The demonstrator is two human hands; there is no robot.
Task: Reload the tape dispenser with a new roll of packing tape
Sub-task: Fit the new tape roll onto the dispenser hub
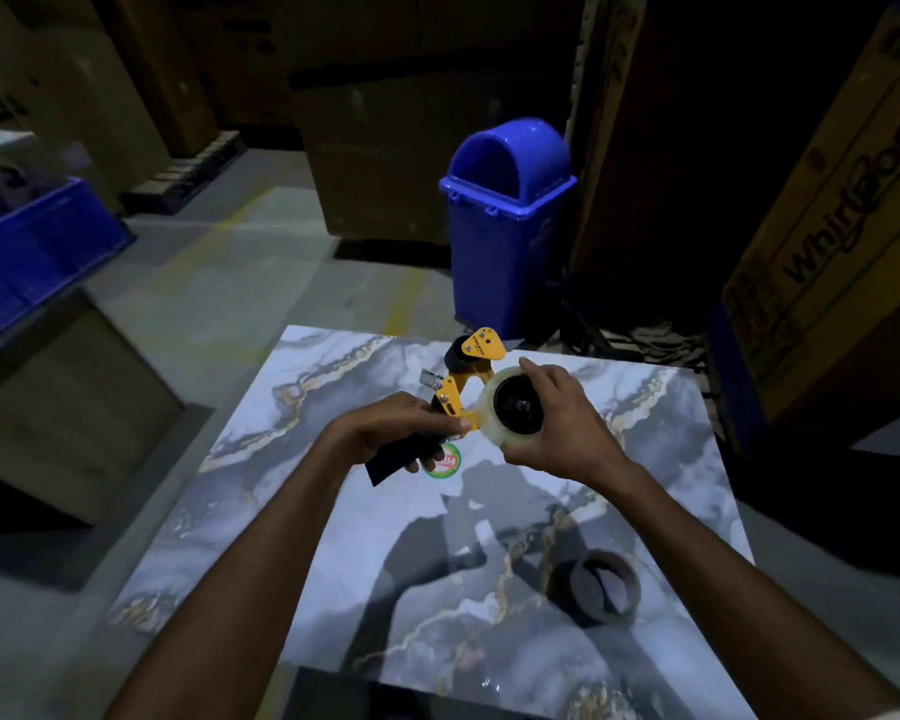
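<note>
A yellow tape dispenser [468,376] with a black handle and black roller is held above a marble-patterned slab [385,537]. My left hand [391,433] grips the dispenser's handle. A roll of clear packing tape [510,407] sits on the dispenser's black hub, and my right hand [557,413] wraps around the roll's right side, thumb below and fingers on top. An empty brown cardboard tape core [601,589] lies on the slab at the near right.
A round green and red sticker [448,462] is on the slab under my left hand. A blue swing-lid bin [507,226] stands beyond the slab. Cardboard boxes [827,241] rise at the right and back, a blue crate [32,252] at the left.
</note>
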